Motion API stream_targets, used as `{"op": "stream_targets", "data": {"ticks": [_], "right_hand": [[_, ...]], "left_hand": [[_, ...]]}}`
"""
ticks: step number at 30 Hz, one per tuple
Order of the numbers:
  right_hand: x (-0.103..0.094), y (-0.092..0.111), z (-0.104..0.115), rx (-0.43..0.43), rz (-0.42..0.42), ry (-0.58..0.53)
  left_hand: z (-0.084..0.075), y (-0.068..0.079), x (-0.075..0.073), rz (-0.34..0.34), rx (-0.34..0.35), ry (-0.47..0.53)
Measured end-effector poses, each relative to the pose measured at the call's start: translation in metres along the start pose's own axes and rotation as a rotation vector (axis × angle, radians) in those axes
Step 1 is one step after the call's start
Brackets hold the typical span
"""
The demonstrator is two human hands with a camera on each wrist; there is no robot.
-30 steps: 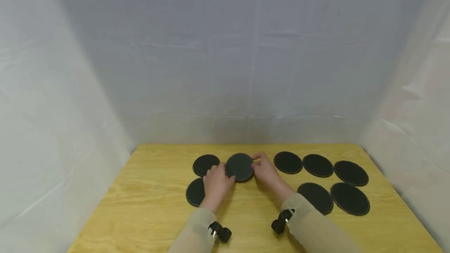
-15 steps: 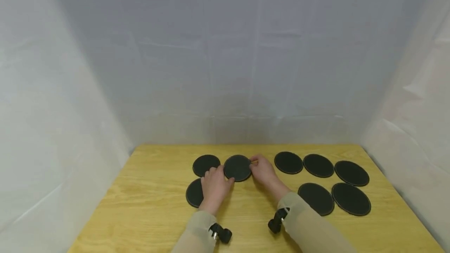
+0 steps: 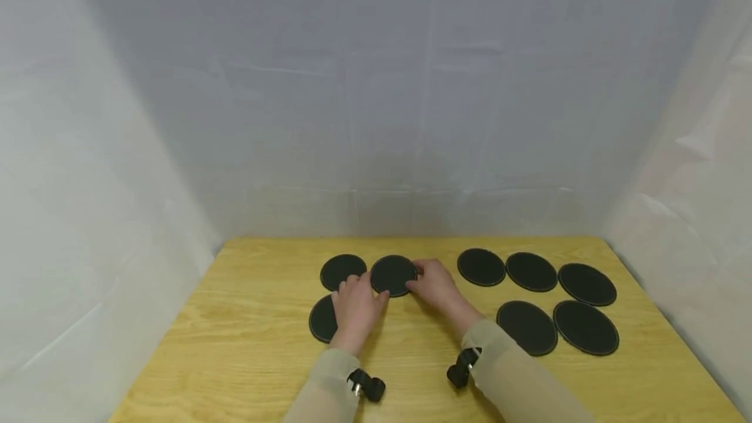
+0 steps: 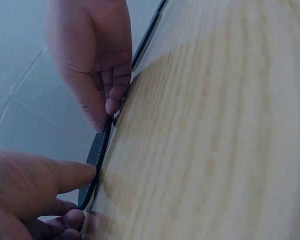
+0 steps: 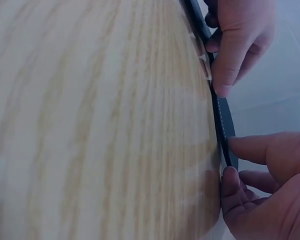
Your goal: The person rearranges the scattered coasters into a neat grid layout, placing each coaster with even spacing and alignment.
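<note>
Between my two hands is a round black coaster [image 3: 393,275] with a pale stitched rim, low at the back of the wooden table. My left hand [image 3: 357,309] holds its left side, the thumb on the near left edge. My right hand [image 3: 436,284] pinches its right edge; in the right wrist view the thumb of the right hand [image 5: 275,185] lies on top and the fingers curl at the edge. To the left lie another black coaster [image 3: 342,271] and, partly behind my left hand, a third coaster [image 3: 322,320].
At the right of the wooden table [image 3: 247,344] lie several more black coasters in two rows, among them a back coaster [image 3: 481,267] and a front coaster [image 3: 527,328], the latter close to my right sleeve. White sheeting [image 3: 382,116] stands behind the table and at both sides.
The coaster between my hands has shifted left and lower, towards the back left coaster. My right hand has moved left with it; the left hand has stayed nearly in place.
</note>
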State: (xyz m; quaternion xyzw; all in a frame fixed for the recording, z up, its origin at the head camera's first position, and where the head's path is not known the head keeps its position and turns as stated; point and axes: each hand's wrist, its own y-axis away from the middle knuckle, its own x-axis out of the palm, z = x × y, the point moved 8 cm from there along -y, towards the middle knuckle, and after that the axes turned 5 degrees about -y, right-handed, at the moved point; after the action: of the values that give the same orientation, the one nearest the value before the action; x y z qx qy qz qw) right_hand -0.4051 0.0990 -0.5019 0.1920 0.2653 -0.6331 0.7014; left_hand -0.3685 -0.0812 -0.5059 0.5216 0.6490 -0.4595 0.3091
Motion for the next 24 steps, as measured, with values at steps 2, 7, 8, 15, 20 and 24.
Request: {"op": "stream_targets", "data": {"ticks": [2,7,8,15,20,24], "right_hand": [[0.001,0.001,0.002,-0.011,-0.001,0.011],[0.004,0.005,0.006,-0.026,-0.006,0.048],[0.005,0.006,0.006,-0.028,-0.006,0.054],[0.007,0.007,0.007,-0.065,-0.005,0.073],[0.010,0.011,0.008,-0.088,0.023,0.110],[0.011,0.013,0.008,-0.079,0.029,0.128]], "left_hand": [[-0.001,0.001,-0.004,0.007,-0.004,-0.010],[0.000,0.004,-0.007,0.000,0.004,-0.019],[0.001,0.004,-0.006,-0.003,0.006,-0.019],[0.005,0.001,-0.003,0.015,-0.009,-0.016],[0.002,0.002,-0.007,0.023,-0.016,-0.054],[0.000,0.004,-0.007,0.021,-0.015,-0.054]]}}
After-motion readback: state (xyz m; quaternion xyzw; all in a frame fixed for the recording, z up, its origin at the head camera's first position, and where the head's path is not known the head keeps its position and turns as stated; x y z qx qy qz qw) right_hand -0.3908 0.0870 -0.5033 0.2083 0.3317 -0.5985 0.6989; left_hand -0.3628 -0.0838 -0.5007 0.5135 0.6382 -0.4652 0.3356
